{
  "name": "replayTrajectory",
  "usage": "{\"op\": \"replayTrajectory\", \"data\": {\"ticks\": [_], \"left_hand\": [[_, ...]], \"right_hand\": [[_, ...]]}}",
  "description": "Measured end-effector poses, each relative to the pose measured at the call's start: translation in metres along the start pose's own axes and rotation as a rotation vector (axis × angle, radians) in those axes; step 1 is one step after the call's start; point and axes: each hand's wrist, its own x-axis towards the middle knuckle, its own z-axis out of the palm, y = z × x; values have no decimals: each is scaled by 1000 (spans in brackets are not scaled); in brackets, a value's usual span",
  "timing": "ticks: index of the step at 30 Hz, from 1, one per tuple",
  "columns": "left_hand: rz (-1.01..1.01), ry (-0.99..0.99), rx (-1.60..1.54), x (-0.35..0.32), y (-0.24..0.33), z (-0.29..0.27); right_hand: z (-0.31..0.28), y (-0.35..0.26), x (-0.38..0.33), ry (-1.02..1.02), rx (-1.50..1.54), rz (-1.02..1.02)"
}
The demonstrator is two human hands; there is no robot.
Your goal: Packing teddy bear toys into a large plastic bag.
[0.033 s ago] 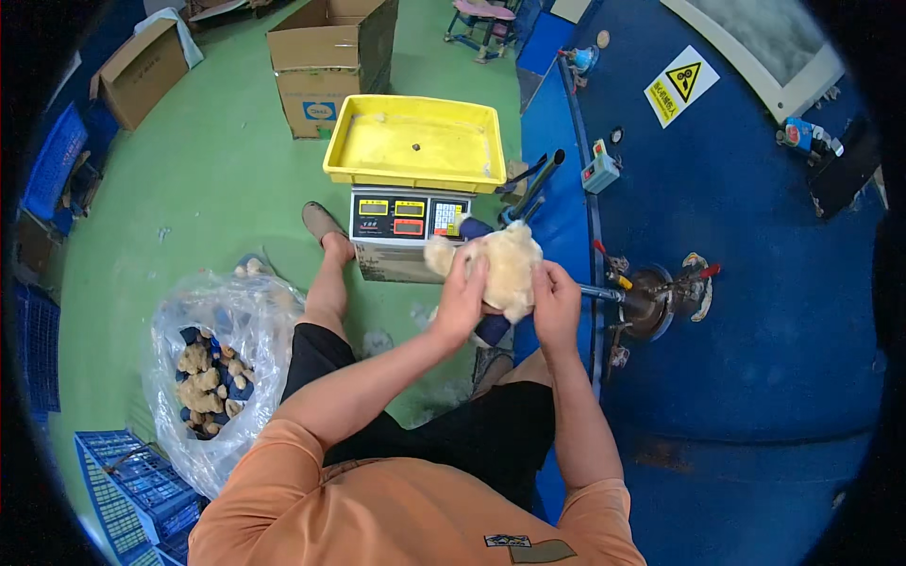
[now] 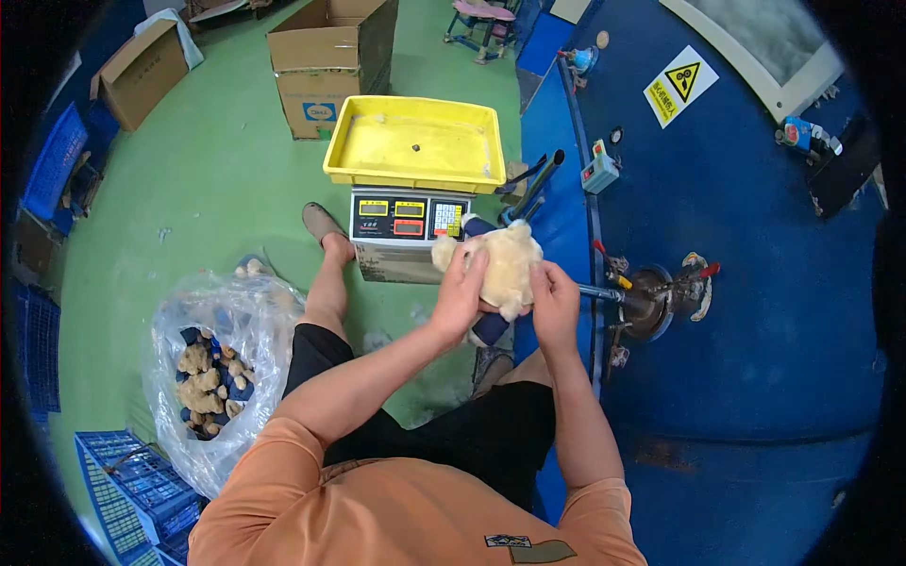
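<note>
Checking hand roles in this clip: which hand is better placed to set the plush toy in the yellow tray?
Probably the left hand: it grips the plush toy on the side nearer the yellow tray.

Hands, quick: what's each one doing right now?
Left hand: closed on the cream plush toy, gripping its left side.
Right hand: closed on the same plush toy, holding its right side.

Cream plush toy (image 2: 505, 264), yellow tray (image 2: 415, 141), green floor (image 2: 208, 179), blue machine (image 2: 736, 283), orange shirt (image 2: 396, 519), black shorts (image 2: 472, 434)
</note>
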Motion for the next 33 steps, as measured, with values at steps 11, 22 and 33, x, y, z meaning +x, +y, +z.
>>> {"op": "replayTrajectory", "data": {"ticks": [11, 22, 33], "left_hand": [[-241, 24, -248, 20, 20, -22], [-315, 49, 185, -43, 87, -75], [-380, 209, 301, -103, 137, -182]], "right_hand": [[18, -16, -3, -144, 2, 60], [74, -3, -53, -474, -285, -558], [74, -21, -48, -624, 527, -83]]}}
